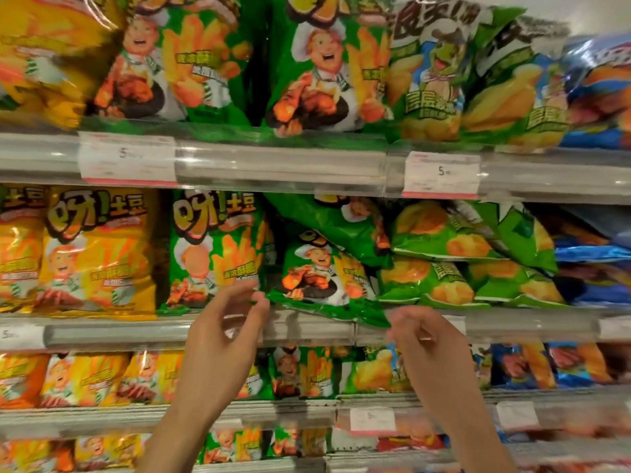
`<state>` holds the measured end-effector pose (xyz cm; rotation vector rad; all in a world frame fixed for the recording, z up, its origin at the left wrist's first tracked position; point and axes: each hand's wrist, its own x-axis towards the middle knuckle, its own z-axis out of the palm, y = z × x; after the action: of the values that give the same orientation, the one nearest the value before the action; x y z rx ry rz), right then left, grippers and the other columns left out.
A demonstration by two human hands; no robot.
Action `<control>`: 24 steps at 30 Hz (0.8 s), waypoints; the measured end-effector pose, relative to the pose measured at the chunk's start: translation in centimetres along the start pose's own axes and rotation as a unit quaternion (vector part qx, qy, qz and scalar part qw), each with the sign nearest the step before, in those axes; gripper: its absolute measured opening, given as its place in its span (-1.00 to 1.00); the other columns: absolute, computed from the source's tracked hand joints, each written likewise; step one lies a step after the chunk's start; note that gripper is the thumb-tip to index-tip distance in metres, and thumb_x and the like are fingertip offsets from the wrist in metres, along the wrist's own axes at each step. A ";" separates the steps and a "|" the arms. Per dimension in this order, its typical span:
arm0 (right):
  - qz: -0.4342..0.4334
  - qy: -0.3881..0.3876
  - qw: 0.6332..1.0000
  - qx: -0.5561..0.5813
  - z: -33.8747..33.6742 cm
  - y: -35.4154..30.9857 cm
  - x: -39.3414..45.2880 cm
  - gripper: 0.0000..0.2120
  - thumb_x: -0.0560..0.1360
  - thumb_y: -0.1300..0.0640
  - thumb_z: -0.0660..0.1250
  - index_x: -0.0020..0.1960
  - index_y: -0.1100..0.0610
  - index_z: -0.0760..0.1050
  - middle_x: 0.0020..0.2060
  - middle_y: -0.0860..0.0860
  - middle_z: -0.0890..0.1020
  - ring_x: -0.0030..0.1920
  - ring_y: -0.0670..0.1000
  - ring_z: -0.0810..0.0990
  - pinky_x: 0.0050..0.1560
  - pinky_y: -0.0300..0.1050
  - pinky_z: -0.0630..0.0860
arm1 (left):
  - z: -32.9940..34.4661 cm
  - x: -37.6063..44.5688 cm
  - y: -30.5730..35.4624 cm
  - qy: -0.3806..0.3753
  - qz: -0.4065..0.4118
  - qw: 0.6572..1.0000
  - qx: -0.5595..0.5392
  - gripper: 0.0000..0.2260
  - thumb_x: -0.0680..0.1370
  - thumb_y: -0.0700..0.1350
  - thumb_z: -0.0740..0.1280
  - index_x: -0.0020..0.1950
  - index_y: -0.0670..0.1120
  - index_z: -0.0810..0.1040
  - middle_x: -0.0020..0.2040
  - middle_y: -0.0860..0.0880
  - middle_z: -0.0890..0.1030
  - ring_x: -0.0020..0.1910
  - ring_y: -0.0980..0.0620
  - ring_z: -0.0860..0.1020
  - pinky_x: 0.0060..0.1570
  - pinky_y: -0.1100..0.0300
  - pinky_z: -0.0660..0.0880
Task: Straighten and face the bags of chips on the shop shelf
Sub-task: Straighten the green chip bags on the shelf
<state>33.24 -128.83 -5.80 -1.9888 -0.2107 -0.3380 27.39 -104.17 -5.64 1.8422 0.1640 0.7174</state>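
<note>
A green chip bag (324,278) lies tilted on the middle shelf (307,327), with its bottom edge hanging over the shelf lip. Another green bag (341,220) leans crooked on top of it. My left hand (225,336) is raised and pinches the tilted bag's lower left corner between thumb and fingers. My right hand (426,339) is blurred, and its curled fingers close on the bag's lower right corner. To the left, an upright green bag (215,247) faces forward.
Yellow bags (99,250) stand at the left of the middle shelf. Light-green bags (444,264) lie stacked flat at the right, with blue bags (594,271) beyond. The upper shelf (273,165) holds upright bags and price tags (440,175). Lower shelves hold more bags.
</note>
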 end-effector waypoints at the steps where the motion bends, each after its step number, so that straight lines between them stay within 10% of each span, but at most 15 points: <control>1: -0.011 -0.003 1.000 -0.018 -0.2 -0.4 0.4 -0.90 0.61 0.00 0.29 -0.03 -0.09 0.58 -0.32 -0.17 0.66 -0.34 -0.17 0.59 -0.37 -0.29 0.46 | 0.3 0.3 0.4 0.003 0.012 1.000 0.006 -0.80 0.58 0.06 0.34 0.20 0.17 0.55 0.02 0.30 0.61 0.05 0.32 0.57 -0.10 0.42 0.45; 12: -0.262 -0.017 0.921 -0.289 3.3 -6.5 9.3 -0.56 0.58 0.00 0.32 0.41 0.13 0.43 0.32 0.10 0.46 0.35 0.12 0.38 0.43 0.01 0.31 | 2.1 4.0 1.6 -0.056 0.108 0.982 0.142 -0.73 0.58 0.10 0.35 0.25 0.10 0.58 0.13 0.25 0.48 0.14 0.33 0.47 0.19 0.14 0.50; 16: -0.211 -0.057 0.900 -0.377 4.4 -6.9 11.8 -0.40 0.52 -0.04 0.39 0.46 0.12 0.29 0.38 0.18 0.37 0.39 0.25 0.32 0.45 0.10 0.28 | 1.5 4.3 1.4 -0.055 0.117 0.977 0.169 -0.72 0.58 0.12 0.34 0.26 0.10 0.57 0.18 0.25 0.46 0.19 0.34 0.42 0.13 0.44 0.38; 24: -0.135 -0.067 0.882 -0.446 4.2 -6.4 13.1 -0.27 0.53 -0.13 0.36 0.54 0.10 0.11 0.38 0.18 0.41 0.30 0.24 0.47 0.24 0.08 0.48 | -0.9 6.4 1.1 -0.010 0.115 0.966 0.230 -0.68 0.59 0.09 0.33 0.32 0.06 0.51 0.25 0.12 0.41 0.31 0.08 0.40 0.28 0.05 0.44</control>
<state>44.28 -122.33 2.30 -2.9123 -0.4887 -0.5419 31.85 -101.08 -1.88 2.3378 0.1094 0.8732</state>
